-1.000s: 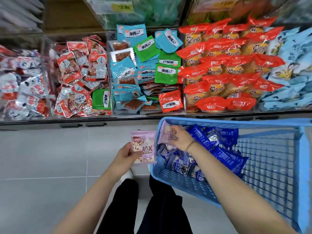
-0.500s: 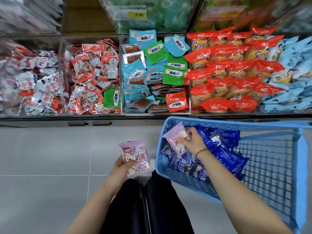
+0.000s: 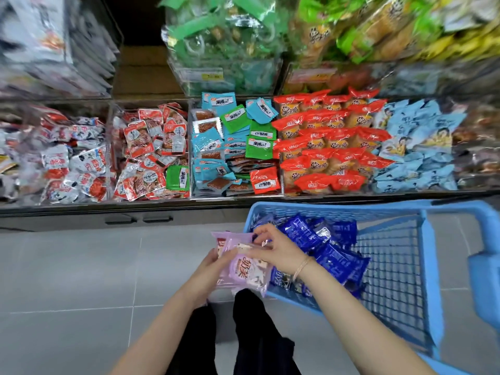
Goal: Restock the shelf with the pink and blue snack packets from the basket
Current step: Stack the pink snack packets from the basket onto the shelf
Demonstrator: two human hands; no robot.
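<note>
My right hand (image 3: 276, 253) has come out of the basket (image 3: 338, 207); its fingers pinch the second pink packet (image 3: 230, 243) onto the first pink packet (image 3: 250, 269), gripped by my left hand (image 3: 208, 269).

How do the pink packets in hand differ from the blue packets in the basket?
Colour: the pink packets are pale pink with red-and-white print; the blue packets are dark blue with silvery patches. Place: the pink packets are gripped between the left hand and right hand at the basket rim; the blue packets lie inside. Pose: pink packets bunched together, blue packets heaped loosely. Both are glossy sealed wrappers.
</note>
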